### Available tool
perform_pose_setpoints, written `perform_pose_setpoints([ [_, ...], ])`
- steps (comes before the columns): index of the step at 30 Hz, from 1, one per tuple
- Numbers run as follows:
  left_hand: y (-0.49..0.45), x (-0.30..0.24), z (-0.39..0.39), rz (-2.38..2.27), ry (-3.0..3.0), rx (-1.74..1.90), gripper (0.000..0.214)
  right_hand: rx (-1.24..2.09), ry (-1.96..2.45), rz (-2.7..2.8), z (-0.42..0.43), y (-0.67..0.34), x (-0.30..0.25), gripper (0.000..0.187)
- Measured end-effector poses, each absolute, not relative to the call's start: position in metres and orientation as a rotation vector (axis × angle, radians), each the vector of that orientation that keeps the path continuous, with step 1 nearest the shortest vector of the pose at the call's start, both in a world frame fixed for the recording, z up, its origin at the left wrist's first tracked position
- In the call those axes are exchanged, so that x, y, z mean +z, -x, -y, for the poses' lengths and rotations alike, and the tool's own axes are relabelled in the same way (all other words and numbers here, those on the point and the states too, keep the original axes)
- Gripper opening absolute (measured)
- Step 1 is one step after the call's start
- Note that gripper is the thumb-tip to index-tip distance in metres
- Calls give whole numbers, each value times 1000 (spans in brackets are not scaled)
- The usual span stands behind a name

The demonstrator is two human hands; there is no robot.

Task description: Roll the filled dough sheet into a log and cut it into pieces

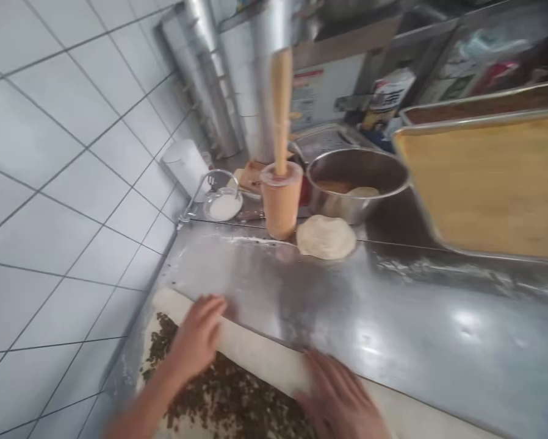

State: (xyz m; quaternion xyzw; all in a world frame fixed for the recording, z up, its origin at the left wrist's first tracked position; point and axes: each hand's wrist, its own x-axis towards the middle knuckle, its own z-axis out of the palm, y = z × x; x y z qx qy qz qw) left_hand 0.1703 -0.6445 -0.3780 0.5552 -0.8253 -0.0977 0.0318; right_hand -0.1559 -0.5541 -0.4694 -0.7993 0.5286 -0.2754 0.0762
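Observation:
A sheet of dough (265, 360) lies along the front of the steel counter, its far edge folded over in a pale strip. Dark brown chopped filling with green bits (237, 390) covers the part nearer me. My left hand (198, 332) is closed on the folded strip near its left end, fingers bent over the far edge. Further right, my right hand (340, 393) rests on the same strip with its fingers stretched across it, somewhat blurred. Beyond the hands, a round piece of dough (326, 238) sits on the counter.
An orange-brown cup (281, 207) holds an upright wooden stick (281, 110). Behind stand a steel pot (359, 183) and a glass bowl of white powder (223, 206). A large yellow-filled tray (493, 183) is at right. A tiled wall (63, 201) bounds the left.

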Motion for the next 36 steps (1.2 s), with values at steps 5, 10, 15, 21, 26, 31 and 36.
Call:
perform_pose_setpoints([
  [5, -367, -371, 718, 2610, -1883, -689, 53, -470, 2187, -1368, 652, -57, -430, 52],
  [10, -397, -378, 745, 2721, -1607, -1046, 50, -125, 2014, -1403, 698, -130, -413, 49],
  [15, -398, -386, 667, 2687, -1665, -406, 38, -320, 2065, -1473, 657, -150, -429, 35],
  [21, -416, -394, 570, 2436, -1627, -55, 43, -768, 2535, -1364, 551, -170, -478, 37],
  [26, -403, -398, 589, 2713, -1363, -43, 67, -686, 2564, -1134, 571, -123, -435, 65],
  [31, -363, -406, 593, 2721, -1424, 30, 72, -188, 2283, -1153, 644, -54, -400, 78],
  [36, -292, -420, 597, 2792, -1247, -217, 81, -297, 2486, -1212, 608, -47, -428, 33],
])
